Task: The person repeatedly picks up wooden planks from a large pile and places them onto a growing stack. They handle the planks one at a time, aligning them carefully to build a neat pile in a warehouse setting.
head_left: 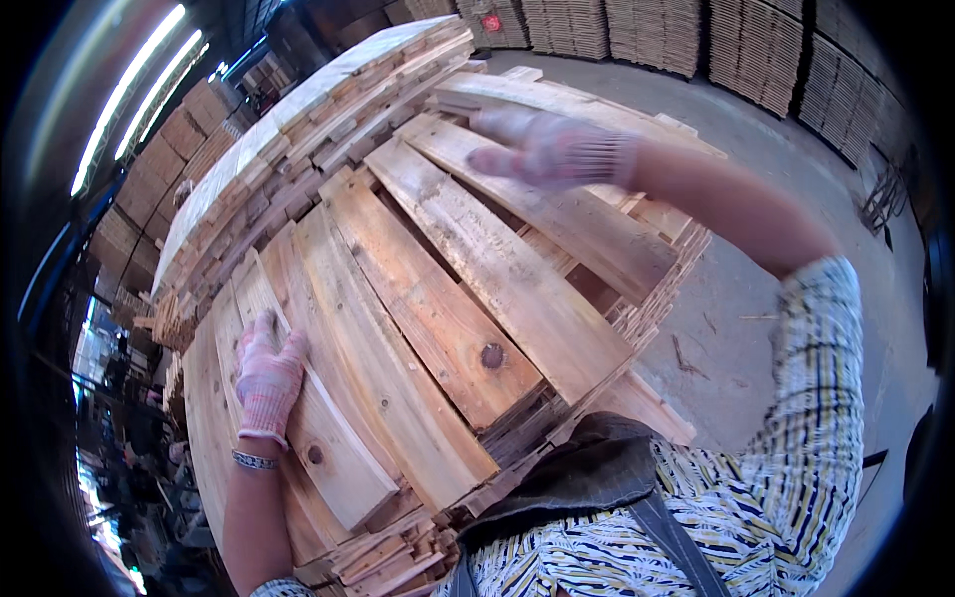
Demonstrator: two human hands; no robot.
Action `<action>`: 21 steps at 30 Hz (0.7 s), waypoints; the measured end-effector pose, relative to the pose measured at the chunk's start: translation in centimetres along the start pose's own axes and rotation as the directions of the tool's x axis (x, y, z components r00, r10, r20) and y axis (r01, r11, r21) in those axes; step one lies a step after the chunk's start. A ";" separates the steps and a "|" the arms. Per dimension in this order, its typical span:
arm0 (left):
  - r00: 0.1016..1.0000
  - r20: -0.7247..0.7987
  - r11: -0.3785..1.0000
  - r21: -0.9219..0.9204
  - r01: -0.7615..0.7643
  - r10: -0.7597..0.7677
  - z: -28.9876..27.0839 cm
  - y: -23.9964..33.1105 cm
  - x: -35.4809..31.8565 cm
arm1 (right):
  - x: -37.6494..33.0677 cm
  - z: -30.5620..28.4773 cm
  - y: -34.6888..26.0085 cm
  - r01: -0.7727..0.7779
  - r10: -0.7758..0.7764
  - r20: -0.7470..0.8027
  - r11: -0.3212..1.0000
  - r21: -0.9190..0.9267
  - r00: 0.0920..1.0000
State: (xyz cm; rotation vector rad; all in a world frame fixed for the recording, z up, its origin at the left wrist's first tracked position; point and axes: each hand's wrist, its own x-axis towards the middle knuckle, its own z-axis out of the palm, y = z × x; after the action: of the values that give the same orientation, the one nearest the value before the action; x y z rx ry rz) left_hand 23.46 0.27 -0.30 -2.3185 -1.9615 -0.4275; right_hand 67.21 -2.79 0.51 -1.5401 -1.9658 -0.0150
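My left hand (271, 376), in a pale knitted glove, lies on a light wooden board (333, 458) that rests on top of the pile. Its fingers are stretched out over the wood, the thumb a little apart. Farther off to the right, my right hand (572, 149), gloved too and blurred by motion, is over the boards with fingers extended and thumb apart. Nothing shows in its grasp; whether it touches the wood I cannot tell. Below it a long plank (557, 214) lies slanted. Nearer, a knotted board (433, 308) and a rough-faced board (497, 264) lie side by side with dark gaps between.
A higher stack of boards (298, 119) stands along the far left of the pile. Tall stacks of slats (652, 40) line the back beyond the concrete floor (741, 328). Short offcuts (393, 562) stick out at the near edge. A dark cable coil (883, 204) sits far right.
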 end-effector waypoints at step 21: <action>0.999 0.005 0.998 0.033 0.049 -0.050 -0.9 0.5 -1.4 | 3.9 -1.6 -1.2 -0.188 0.349 0.448 0.912 -0.366 0.823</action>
State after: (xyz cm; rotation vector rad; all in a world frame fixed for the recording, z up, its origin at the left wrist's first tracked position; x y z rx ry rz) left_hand 23.56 -1.41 0.27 -2.2580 -2.0163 -0.3895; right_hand 66.48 -0.36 4.07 -2.2045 -2.1860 0.2394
